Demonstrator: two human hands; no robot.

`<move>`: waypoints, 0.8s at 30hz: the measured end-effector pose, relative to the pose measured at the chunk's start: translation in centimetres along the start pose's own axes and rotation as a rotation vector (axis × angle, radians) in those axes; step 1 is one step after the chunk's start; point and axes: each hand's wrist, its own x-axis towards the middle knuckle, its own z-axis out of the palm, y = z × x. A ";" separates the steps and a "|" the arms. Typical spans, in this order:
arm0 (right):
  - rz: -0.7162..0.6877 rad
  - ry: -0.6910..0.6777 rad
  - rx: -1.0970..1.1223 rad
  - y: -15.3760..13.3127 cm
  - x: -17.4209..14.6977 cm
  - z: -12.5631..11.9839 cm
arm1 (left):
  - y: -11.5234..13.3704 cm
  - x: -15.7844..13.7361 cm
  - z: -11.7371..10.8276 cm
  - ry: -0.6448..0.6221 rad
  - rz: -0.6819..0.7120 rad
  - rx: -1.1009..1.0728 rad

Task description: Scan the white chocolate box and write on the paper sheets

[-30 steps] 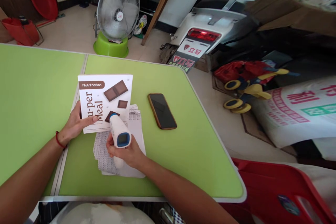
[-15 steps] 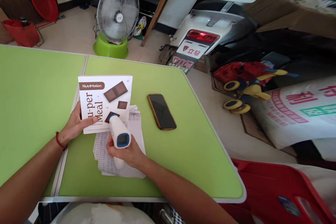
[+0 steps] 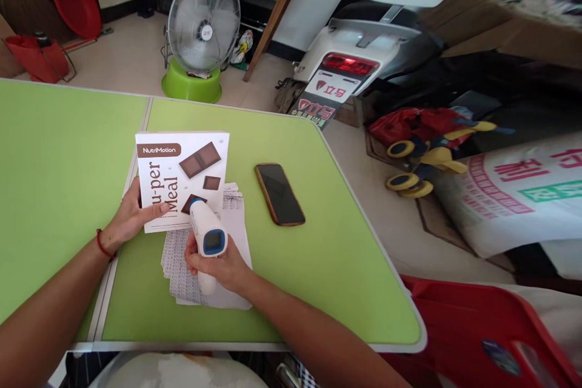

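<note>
White NutriMotion box (image 3: pixel 182 180) gripped by the left hand (image 3: pixel 131 213), white-and-blue gun-shaped device (image 3: pixel 208 225) gripped by the right hand (image 3: pixel 222 262).
The box, with brown squares and a brown label on its front, is above the table (image 3: pixel 291 291), overlapping printed papers (image 3: pixel 185 276); whether they touch is unclear. The left thumb covers part of the sideways title, the device's nose part of the lowest square; its blue-framed screen is dark, unreadable.
</note>
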 end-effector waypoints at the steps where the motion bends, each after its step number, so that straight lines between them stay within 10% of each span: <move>1: -0.004 -0.002 -0.001 0.1 0.0 0.0 | 0.0 0.0 0.0 0.000 -0.001 0.000; 24: -0.010 -0.008 -0.053 0.5 0.0 -0.5 | 0.4 0.0 0.0 0.005 -0.019 0.008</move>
